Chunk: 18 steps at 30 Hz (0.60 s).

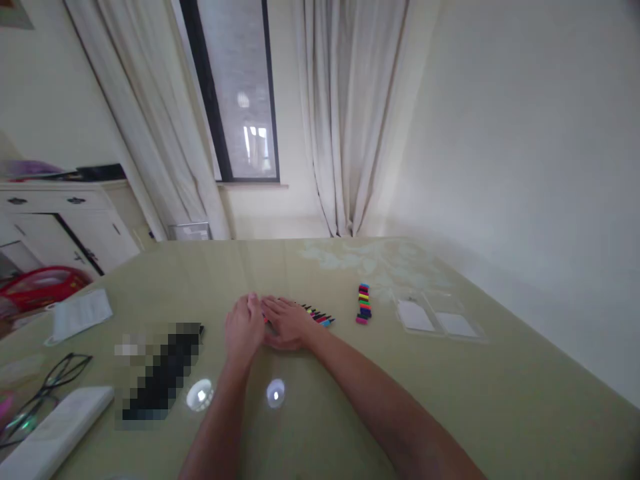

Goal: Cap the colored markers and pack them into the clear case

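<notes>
A row of marker pens [323, 318] with dark pointed tips lies on the table, tips toward the right. Over their left part rests my right hand [289, 323], palm down, fingers stretched out to the left and thumb on the near side. Against the left ends of the pens stands my left hand [244, 328], its fingers extended and close to the right fingertips. Much of the pens is hidden beneath both hands. To the right, a short column of colourful pen caps [364, 305] lies apart from them.
A clear plastic case [440, 319] with white inserts lies open at the right. On the left are a blurred-out dark object [163, 377], eyeglasses [60, 380], a white box-like object [60, 427] and a white face mask [83, 315]. A wall borders the table's right side.
</notes>
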Each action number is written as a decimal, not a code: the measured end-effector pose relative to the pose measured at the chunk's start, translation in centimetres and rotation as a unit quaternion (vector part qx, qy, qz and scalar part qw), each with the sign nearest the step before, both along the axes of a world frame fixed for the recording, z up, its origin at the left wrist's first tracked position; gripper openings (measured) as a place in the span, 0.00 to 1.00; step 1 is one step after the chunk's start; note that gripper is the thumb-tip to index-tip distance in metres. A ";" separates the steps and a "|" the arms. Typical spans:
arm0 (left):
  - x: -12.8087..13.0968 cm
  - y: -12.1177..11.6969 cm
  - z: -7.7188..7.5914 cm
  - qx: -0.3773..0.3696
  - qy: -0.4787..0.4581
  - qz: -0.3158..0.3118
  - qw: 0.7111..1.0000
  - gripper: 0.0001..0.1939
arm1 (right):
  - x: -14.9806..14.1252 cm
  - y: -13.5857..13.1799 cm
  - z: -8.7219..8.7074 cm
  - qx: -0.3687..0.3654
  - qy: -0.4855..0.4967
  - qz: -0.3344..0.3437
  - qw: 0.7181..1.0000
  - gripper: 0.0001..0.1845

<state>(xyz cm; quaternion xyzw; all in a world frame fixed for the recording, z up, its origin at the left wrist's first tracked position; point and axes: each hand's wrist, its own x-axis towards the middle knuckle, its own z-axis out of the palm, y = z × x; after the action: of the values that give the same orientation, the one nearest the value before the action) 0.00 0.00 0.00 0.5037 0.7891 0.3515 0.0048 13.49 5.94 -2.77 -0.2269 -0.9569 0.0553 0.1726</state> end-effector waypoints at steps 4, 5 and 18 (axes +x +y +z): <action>-0.4 -0.1 0.3 0.003 -0.005 0.007 1.000 0.26 | 0.5 -0.3 1.4 0.036 0.054 -0.018 0.998 0.33; -0.5 -0.1 0.3 0.005 -0.006 0.005 1.000 0.27 | 1.1 -0.3 1.9 0.043 0.073 -0.032 0.996 0.32; 8.6 -1.8 -1.6 0.016 0.133 -0.322 0.937 0.12 | 24.6 -1.7 3.4 0.021 0.057 -0.497 0.866 0.16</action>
<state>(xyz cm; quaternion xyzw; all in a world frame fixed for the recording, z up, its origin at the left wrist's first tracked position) 8.61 -1.81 -1.64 0.7729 0.5726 0.2735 0.0041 38.12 4.19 0.60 -0.6653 -0.7068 -0.0447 0.2362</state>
